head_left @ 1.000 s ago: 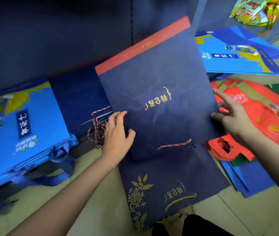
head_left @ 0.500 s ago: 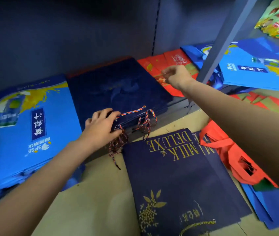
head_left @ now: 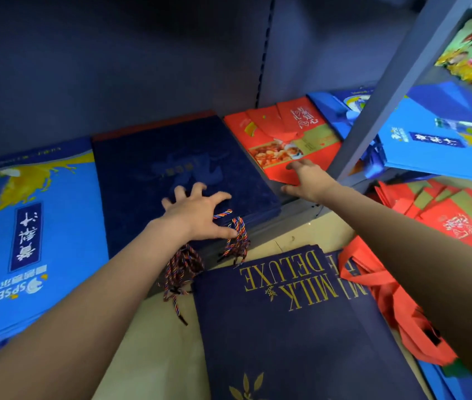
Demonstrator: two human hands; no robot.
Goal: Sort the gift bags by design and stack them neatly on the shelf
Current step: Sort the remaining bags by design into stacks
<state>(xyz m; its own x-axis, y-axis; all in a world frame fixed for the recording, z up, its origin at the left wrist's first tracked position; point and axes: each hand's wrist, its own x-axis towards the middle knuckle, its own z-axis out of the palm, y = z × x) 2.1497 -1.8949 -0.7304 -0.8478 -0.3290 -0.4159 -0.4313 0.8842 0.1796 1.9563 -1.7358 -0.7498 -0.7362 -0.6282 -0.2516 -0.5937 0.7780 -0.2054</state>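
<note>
This looks like a shop or its stockroom. A grey metal shelf (head_left: 295,203) with a slotted back panel and a slanted upright post (head_left: 387,90) holds flat stacks of printed gift bags: blue bags (head_left: 35,226) at left, navy bags (head_left: 177,168) in the middle, red bags (head_left: 286,140) to the right. Packaged snacks (head_left: 471,50) sit at the upper right. More bags lie on the tiled floor (head_left: 148,342) below.
</note>
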